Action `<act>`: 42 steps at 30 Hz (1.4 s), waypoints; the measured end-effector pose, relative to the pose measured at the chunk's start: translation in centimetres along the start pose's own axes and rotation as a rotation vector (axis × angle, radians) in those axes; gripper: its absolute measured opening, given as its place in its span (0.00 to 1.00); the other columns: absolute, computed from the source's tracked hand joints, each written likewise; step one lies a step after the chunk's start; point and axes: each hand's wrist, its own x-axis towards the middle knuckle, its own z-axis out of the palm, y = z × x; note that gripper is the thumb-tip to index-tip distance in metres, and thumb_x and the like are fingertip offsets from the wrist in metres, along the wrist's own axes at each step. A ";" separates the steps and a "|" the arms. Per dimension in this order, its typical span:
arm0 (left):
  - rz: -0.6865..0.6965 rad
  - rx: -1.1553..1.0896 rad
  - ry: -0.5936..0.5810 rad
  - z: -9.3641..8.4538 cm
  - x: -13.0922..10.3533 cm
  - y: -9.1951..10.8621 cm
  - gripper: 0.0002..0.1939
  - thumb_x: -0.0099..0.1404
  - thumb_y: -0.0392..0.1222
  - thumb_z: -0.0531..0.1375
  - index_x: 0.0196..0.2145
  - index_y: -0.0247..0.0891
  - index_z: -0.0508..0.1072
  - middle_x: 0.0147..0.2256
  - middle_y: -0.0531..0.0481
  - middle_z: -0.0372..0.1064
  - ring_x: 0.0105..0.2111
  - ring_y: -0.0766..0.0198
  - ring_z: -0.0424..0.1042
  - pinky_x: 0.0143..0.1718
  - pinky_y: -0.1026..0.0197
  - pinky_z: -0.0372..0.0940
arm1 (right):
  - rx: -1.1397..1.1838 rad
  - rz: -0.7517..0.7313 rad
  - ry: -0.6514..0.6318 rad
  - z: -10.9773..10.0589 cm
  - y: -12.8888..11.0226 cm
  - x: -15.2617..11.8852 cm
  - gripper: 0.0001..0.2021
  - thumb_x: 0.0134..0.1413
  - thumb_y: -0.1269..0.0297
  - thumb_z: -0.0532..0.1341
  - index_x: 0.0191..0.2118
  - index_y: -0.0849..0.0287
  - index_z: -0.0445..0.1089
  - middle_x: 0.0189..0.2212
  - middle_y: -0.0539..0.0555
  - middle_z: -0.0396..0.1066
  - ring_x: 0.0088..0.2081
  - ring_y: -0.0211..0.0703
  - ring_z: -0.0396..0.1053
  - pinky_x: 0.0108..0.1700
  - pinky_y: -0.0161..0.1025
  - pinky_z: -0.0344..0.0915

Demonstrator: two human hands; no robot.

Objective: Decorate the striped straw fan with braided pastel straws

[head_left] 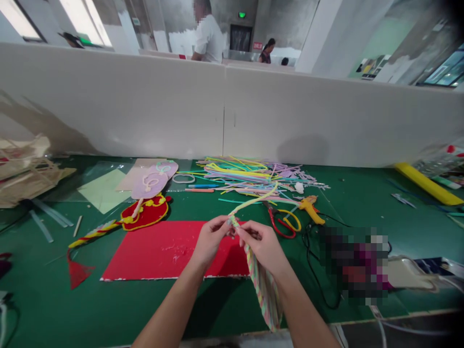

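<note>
My left hand [213, 238] is closed, its thumb and fingers pinching the top of a pastel twisted bundle [261, 295]. Close beside it, my right hand [259, 240] is closed on the same bundle a little lower. The bundle hangs below my right hand toward the table's front edge, partly hidden by the hand and forearm. From the pinched top, a pale yellow strand [253, 199] rises up and right toward the pile of pipe cleaners [239, 174]. Both hands are above a red sheet [155, 249].
On the green table [108, 309], scissors [282, 224] and a yellow glue gun [311, 209] lie right. A red fan-shaped piece [145, 215] and lilac pieces [145, 181] lie left. A white partition [145, 106] stands behind, with people beyond.
</note>
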 end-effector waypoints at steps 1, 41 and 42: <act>0.017 0.041 0.009 -0.1 -0.1 0.3 0.11 0.51 0.44 0.63 0.29 0.34 0.74 0.23 0.52 0.69 0.23 0.70 0.65 0.27 0.67 0.61 | -0.023 -0.008 -0.006 0.0 0.1 0.0 0.11 0.51 0.60 0.56 0.24 0.59 0.66 0.18 0.48 0.65 0.23 0.36 0.61 0.29 0.34 0.58; 0.186 0.113 -0.157 -2.0 0.2 -0.4 0.05 0.52 0.39 0.63 0.25 0.36 0.72 0.26 0.54 0.65 0.28 0.69 0.64 0.32 0.67 0.59 | -0.209 -0.034 -0.256 -1.3 -0.8 0.3 0.09 0.53 0.63 0.54 0.26 0.61 0.66 0.19 0.46 0.61 0.22 0.33 0.58 0.27 0.31 0.56; 0.195 0.105 -0.155 -2.0 0.2 -0.5 0.04 0.51 0.39 0.63 0.25 0.36 0.71 0.26 0.54 0.65 0.28 0.69 0.64 0.32 0.68 0.59 | -0.213 -0.036 -0.249 -1.2 -0.9 0.2 0.09 0.53 0.63 0.55 0.26 0.60 0.66 0.19 0.46 0.61 0.22 0.33 0.58 0.27 0.31 0.56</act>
